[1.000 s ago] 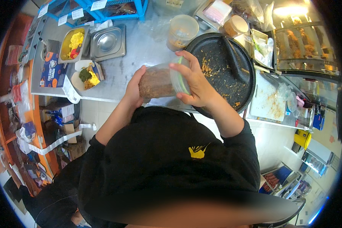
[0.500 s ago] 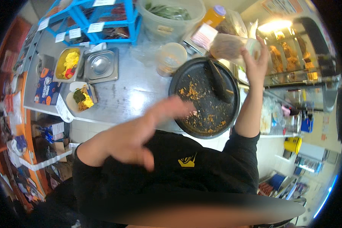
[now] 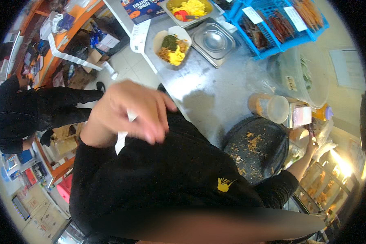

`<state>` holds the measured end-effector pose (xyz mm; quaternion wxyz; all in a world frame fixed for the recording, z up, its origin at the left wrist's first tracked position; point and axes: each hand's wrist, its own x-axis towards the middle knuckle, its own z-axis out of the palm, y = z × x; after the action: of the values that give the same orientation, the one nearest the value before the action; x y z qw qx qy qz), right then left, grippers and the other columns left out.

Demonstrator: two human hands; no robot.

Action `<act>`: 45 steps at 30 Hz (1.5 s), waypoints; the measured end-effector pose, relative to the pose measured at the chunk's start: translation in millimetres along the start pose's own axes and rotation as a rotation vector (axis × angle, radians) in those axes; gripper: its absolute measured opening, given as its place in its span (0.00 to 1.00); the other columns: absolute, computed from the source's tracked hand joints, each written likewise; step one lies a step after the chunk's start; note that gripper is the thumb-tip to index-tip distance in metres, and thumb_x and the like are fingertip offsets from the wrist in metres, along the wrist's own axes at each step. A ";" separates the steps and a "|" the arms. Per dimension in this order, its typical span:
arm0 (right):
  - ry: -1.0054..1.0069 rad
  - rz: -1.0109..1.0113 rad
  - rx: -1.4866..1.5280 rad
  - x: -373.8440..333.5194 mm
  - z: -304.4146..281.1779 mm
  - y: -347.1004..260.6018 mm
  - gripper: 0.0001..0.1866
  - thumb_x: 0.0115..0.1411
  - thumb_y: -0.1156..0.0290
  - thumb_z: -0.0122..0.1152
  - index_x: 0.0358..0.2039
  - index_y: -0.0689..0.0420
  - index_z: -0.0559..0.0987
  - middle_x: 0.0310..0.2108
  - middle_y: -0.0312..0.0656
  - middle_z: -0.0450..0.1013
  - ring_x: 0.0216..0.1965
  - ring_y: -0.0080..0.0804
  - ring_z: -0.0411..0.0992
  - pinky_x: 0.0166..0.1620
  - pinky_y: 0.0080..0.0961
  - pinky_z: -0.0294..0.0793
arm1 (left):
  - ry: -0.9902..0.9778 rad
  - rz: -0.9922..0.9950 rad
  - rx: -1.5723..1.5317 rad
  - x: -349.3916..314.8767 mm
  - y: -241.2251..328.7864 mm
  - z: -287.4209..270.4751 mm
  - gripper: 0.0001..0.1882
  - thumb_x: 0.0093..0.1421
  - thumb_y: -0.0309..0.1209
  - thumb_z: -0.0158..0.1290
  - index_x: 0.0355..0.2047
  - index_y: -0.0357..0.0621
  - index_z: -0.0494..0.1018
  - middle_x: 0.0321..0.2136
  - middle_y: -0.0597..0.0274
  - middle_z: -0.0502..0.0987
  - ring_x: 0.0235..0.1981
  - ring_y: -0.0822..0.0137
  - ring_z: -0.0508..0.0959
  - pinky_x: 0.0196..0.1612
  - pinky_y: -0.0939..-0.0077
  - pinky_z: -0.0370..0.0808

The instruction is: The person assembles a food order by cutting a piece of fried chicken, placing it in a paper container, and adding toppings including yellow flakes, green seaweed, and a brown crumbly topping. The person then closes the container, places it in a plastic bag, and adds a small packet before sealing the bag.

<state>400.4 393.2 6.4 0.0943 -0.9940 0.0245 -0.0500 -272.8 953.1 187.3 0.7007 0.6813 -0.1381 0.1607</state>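
My left hand (image 3: 136, 107) hovers over the front of my black top, a little blurred. Its fingers are loosely bent and apart, with nothing seen in them. On the right, my right hand (image 3: 312, 145) reaches past a round black pan (image 3: 236, 140) dotted with brown crumbs. It is beside a clear tub (image 3: 300, 136) and a plastic bag (image 3: 324, 136); its fingers are mostly hidden, so their grip is unclear. A paper food box (image 3: 156, 45) holding dark green, yellow and brown food sits near the table edge.
A steel pan of yellow food (image 3: 191, 8) and a steel lid (image 3: 214, 40) lie at the back. Blue baskets (image 3: 272, 46), a large clear bucket (image 3: 288, 67) and a round plastic container (image 3: 277, 109) stand farther right. Another person (image 3: 40, 110) is at left, near orange shelves (image 3: 65, 30).
My view has turned left, so the table has swung rightward and another person has come into sight. My left hand has drawn back from the pan, its fingers bending more.
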 end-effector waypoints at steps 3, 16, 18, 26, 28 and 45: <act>0.221 -0.038 -0.178 -17.5 -37.9 -21.0 0.41 0.58 0.32 0.50 0.51 0.60 0.78 0.40 0.58 0.78 0.50 0.53 0.73 0.52 0.43 0.70 | 0.574 -0.390 0.321 -38.8 -26.9 -29.2 0.10 0.57 0.27 0.60 0.40 0.39 0.77 0.30 0.60 0.80 0.33 0.69 0.79 0.43 0.65 0.76; -0.292 -1.100 0.650 -431.7 -48.8 -401.5 0.20 0.61 0.78 0.54 0.54 0.58 0.70 0.58 0.48 0.65 0.53 0.41 0.69 0.56 0.35 0.67 | 0.453 -0.662 0.714 -32.1 -189.2 -174.3 0.17 0.59 0.28 0.55 0.50 0.44 0.77 0.37 0.55 0.81 0.33 0.69 0.78 0.41 0.74 0.76; -0.616 -0.896 0.748 -473.9 -23.7 -432.0 0.28 0.58 0.81 0.58 0.60 0.58 0.66 0.58 0.50 0.65 0.53 0.44 0.69 0.57 0.36 0.67 | 0.322 -0.683 0.664 -31.4 -191.5 -188.3 0.17 0.61 0.25 0.53 0.51 0.45 0.76 0.43 0.57 0.81 0.38 0.73 0.78 0.44 0.78 0.75; -0.943 -0.519 0.967 -562.2 51.6 -466.7 0.50 0.57 0.74 0.66 0.71 0.56 0.42 0.70 0.54 0.45 0.62 0.45 0.62 0.63 0.37 0.62 | 0.111 -0.701 0.543 -41.8 -182.8 -190.9 0.39 0.54 0.35 0.64 0.64 0.50 0.61 0.47 0.54 0.72 0.39 0.63 0.76 0.43 0.72 0.77; -0.969 -0.433 1.044 -572.1 58.0 -471.2 0.49 0.59 0.72 0.64 0.71 0.57 0.40 0.71 0.54 0.44 0.63 0.44 0.60 0.63 0.37 0.61 | 0.136 -0.681 0.455 -57.3 -178.0 -194.7 0.49 0.48 0.40 0.70 0.66 0.48 0.56 0.50 0.52 0.70 0.43 0.60 0.76 0.45 0.70 0.77; -1.167 0.209 1.255 -562.4 79.5 -500.3 0.28 0.64 0.57 0.59 0.60 0.61 0.71 0.58 0.47 0.69 0.57 0.35 0.68 0.60 0.32 0.66 | -0.051 -0.390 0.393 -72.1 -210.3 -212.0 0.43 0.55 0.38 0.63 0.68 0.48 0.55 0.59 0.48 0.65 0.58 0.52 0.68 0.63 0.59 0.61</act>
<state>-130.5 931.5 -29.6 0.6277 -0.6175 0.0311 0.4730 -256.9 1158.1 -41.0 0.5691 0.8216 0.0116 0.0293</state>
